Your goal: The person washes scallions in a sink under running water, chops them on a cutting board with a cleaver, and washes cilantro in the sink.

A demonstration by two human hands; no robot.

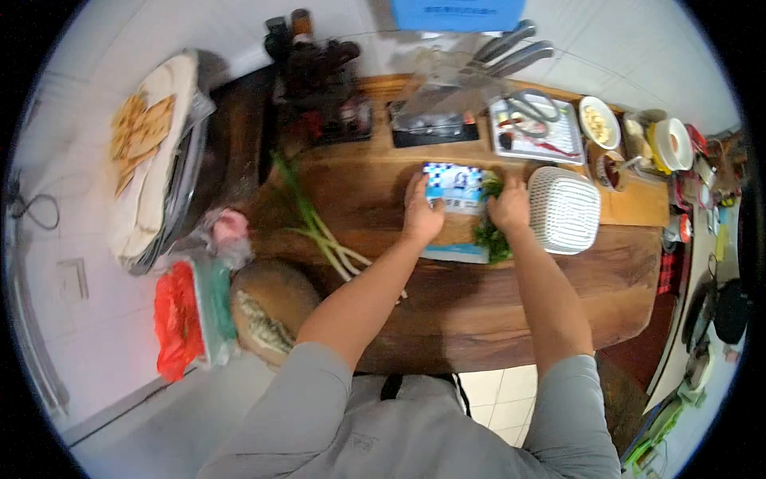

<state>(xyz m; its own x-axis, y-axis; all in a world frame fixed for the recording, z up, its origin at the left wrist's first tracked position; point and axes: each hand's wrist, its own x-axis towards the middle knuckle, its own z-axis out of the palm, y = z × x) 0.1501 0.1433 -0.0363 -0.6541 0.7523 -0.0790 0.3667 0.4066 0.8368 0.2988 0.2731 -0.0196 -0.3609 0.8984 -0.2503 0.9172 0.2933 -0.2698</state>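
A flat packet (453,177) with blue-and-white checks lies on the wooden table, a brown middle and a pale blue lower edge showing. My left hand (423,214) grips its left edge, thumb on top and fingers along the side. At the right edge, my right hand (511,206) is closed around a bunch of leafy greens (488,238), which shows above and below it. The fingertips of that hand are partly hidden. Close to my right hand stands a white woven plastic basket (565,209). Spring onions (319,231) lie left of my left forearm.
Along the back are a clear knife holder (447,84), a white tray (536,132) with scissors (531,112), and a bowl of pale pieces (598,124). A round wooden board (275,299) and a red plastic bag (179,319) are left. Flatbread (148,132) lies further left.
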